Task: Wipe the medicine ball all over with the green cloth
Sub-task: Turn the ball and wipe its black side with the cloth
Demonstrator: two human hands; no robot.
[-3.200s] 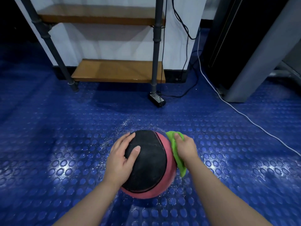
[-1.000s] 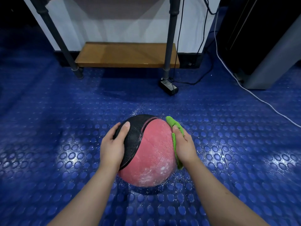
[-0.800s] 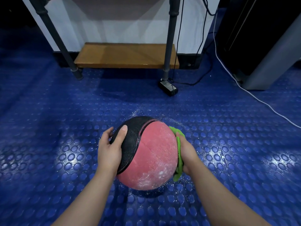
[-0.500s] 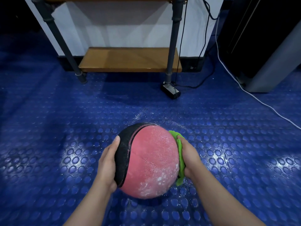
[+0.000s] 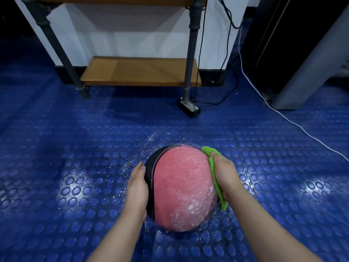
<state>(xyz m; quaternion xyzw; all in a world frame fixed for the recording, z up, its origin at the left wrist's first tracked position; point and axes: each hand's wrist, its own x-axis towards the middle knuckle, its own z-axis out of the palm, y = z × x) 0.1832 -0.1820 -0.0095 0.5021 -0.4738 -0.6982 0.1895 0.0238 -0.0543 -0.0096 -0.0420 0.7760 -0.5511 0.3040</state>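
Watching the head cam feed from my desk. The blue studded floor mat (image 5: 56,167) fills most of the view, shiny under the lights, with white specks scattered around the middle. At the far right there's a big dark cabinet with a grey side panel (image 5: 302,53). At the back stands a pipe-frame rack with a low wooden shelf (image 5: 139,70) against a white wall.

The medicine ball (image 5: 183,186) sits on the mat, front and centre, between both hands. Its pink panel faces up at the camera, with whitish smears on the lower part. A black panel shows along its left edge.

The left hand (image 5: 137,188) is flat against the black side, fingers straight, just bracing and not gripping anything. The right hand (image 5: 225,174) is laid flat over the green cloth (image 5: 208,151), pressing it onto the ball's right side. I can't see any pinch or fist there. The cloth peeks out above the fingertips and below the wrist.

A white cable (image 5: 283,116) runs across the mat on the right, well away from the ball. A little black box (image 5: 189,109) sits by the rack's right leg.
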